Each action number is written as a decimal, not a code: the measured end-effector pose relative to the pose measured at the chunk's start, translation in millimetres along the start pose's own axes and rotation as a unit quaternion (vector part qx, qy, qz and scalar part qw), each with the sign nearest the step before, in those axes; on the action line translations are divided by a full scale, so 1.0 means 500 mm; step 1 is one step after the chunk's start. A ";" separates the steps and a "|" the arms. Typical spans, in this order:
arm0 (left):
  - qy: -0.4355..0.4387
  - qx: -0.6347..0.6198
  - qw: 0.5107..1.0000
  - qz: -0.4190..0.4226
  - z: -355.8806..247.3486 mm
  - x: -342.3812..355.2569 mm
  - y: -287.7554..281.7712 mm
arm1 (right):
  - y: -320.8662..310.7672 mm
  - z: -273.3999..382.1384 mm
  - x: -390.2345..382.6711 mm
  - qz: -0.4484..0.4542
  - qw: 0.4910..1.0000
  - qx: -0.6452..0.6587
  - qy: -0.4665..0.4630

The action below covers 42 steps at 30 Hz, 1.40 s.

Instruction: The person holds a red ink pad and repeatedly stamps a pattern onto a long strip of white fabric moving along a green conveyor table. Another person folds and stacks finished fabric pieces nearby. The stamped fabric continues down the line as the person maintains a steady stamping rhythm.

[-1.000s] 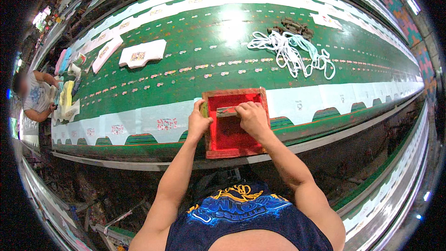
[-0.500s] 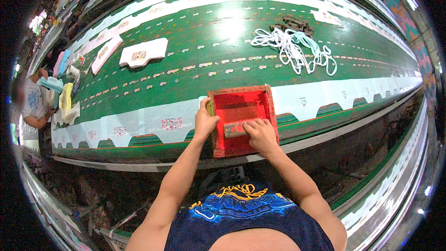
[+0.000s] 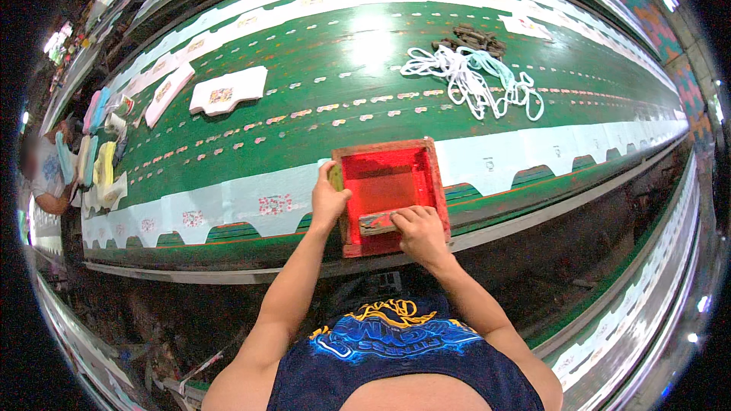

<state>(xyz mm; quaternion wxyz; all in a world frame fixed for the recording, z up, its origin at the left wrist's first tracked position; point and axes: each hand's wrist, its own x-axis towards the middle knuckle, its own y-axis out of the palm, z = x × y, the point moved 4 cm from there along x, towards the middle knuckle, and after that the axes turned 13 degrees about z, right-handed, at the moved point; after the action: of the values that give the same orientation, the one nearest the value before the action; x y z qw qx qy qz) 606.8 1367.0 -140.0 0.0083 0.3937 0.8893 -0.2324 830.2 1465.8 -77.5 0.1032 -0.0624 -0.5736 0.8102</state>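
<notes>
- Grasps the left rail of a red-stained wooden frame (image 3: 439, 192) with the left hand (image 3: 329, 199), thumb toward the inside and fingers along the outer face.
- Clasps the right end of a squeegee (image 3: 375, 224) in the right hand (image 3: 421, 236), fingers bent over its top edge.
- Holds the squeegee crosswise within the frame, toward its near side, over a bright red screen (image 3: 384, 192).
- Has the frame at the near side of a long green table (image 3: 320, 128), between pale cloth pieces (image 3: 228, 196) in a row to left and right, with red prints (image 3: 276, 204) on those at left.
- Faces, beyond the frame and to the right, tangled white and pale-blue cords (image 3: 474, 91) just beside a heap of dark, stick-like pieces (image 3: 480, 43).
- Shows, farther left, a white cloth stack (image 3: 247, 85) with a multicolored print (image 3: 221, 96), near a pinkish-white stack (image 3: 169, 95).
- Shares the table with a co-worker (image 3: 47, 166) at far left, beside folded yellow cloth (image 3: 105, 164).
- Wears a dark sleeveless top (image 3: 457, 377).
</notes>
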 end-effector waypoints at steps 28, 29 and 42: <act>-0.084 -0.040 0.995 0.028 -0.295 0.058 0.502 | -0.206 -0.487 -0.242 -0.008 1.000 0.006 -0.006; -0.071 -0.042 0.996 0.020 -0.287 0.059 0.499 | -0.205 -0.484 -0.242 -0.009 1.000 0.007 -0.011; -0.042 0.004 0.999 -0.007 -0.278 0.060 0.507 | -0.216 -0.486 -0.248 0.011 1.000 0.022 -0.003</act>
<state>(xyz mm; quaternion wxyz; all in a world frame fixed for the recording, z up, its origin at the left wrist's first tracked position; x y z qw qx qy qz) 788.2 1594.0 -125.0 0.0429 0.3773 0.8901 -0.2522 1014.4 1693.5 -58.8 0.0937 -0.0636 -0.5550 0.8241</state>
